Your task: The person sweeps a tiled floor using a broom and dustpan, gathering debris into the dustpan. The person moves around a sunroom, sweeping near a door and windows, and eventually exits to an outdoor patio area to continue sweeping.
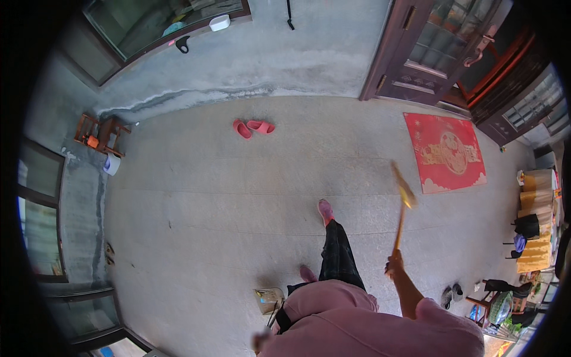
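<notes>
Holding broom (401, 215) at right, near red mat (446, 153), with fingers of right hand (394, 265) wrapped round slim handle. Can't tell grip of left hand (260, 341), blurred near boxy dustpan (267, 302). Probably light, stiff-handled, springy at flared tan head; best gripped low on handle.

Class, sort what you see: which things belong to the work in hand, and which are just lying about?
In hand:
broom-like tool, blurred, in the right hand
likely a dustpan, near the left hand

Lying about:
pink slippers
red mat
dark shoes
</notes>
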The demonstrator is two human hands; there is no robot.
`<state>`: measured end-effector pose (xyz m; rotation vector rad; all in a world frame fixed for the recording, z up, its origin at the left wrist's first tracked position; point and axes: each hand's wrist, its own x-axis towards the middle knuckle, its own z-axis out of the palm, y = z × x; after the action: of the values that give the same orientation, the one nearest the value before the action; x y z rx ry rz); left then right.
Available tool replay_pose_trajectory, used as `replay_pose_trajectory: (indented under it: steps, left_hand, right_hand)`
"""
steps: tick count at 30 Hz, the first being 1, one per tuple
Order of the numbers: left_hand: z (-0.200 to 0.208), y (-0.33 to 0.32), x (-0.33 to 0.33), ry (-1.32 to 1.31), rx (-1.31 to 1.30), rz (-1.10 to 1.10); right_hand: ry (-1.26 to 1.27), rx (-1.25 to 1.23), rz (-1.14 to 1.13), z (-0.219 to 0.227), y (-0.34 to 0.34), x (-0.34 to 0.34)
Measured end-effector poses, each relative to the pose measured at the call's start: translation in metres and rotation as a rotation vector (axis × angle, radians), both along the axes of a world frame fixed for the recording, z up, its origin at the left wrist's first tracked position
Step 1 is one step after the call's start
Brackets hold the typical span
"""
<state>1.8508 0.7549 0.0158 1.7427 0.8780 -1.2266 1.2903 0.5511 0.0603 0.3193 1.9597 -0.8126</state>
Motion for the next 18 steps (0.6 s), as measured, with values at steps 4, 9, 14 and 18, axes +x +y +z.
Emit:
replay_pose_trajectory:
  steps: [4, 9, 14, 18]
  left_hand:
    - [0.002, -0.052, -0.016, -0.025, -0.020, 0.061]
    - [0.022, -0.115, -0.054, -0.013, -0.054, 0.172]
    - [0.050, -0.172, -0.086, 0.029, -0.135, 0.264]
    - [0.060, -0.193, -0.103, 0.136, -0.222, 0.391]
  right_hand:
    - [-0.139, -0.172, -0.512, -0.089, -0.054, -0.125]
    - [-0.072, -0.191, -0.739, -0.106, -0.125, -0.229]
    - [-0.111, -0.227, -0.534, -0.138, -0.282, -0.246]
    - [-0.172, 0.001, -0.160, -0.166, -0.443, -0.213]
